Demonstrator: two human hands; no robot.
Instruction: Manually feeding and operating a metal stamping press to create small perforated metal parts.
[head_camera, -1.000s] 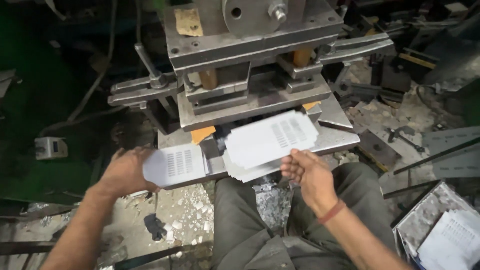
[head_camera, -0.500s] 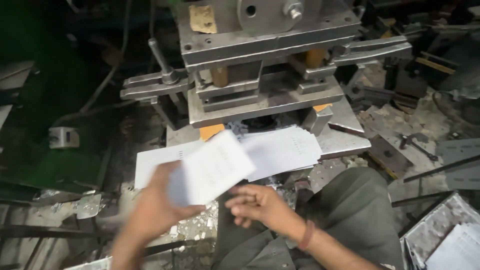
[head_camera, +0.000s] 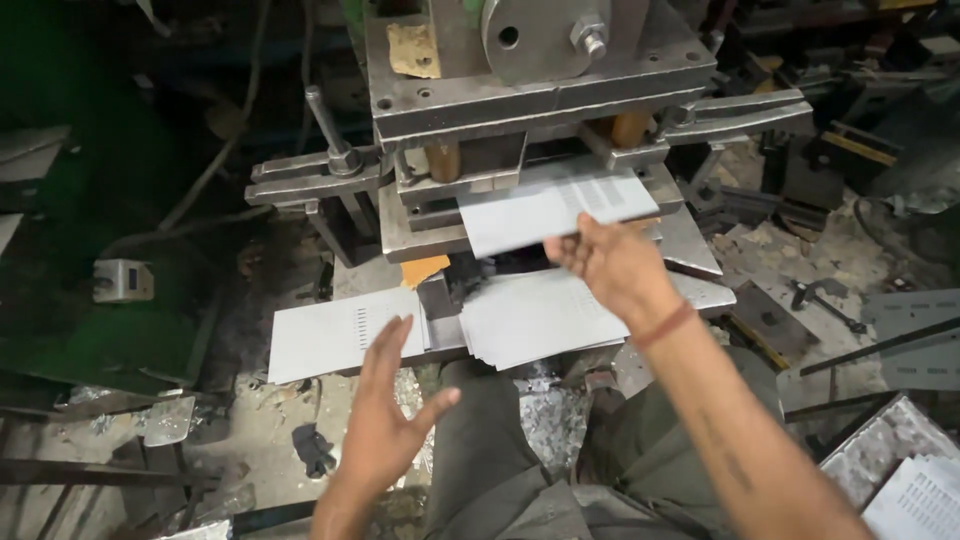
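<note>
Right hand (head_camera: 610, 262) pinches a flat perforated sheet (head_camera: 555, 205), its far edge hidden under the steel press (head_camera: 540, 95); left hand (head_camera: 385, 420) hovers open, empty.

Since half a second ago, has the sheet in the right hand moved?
Yes. The right hand has carried the sheet up and away from the stack, into the gap of the press.

Head view, steeply down, seemingly close
</note>
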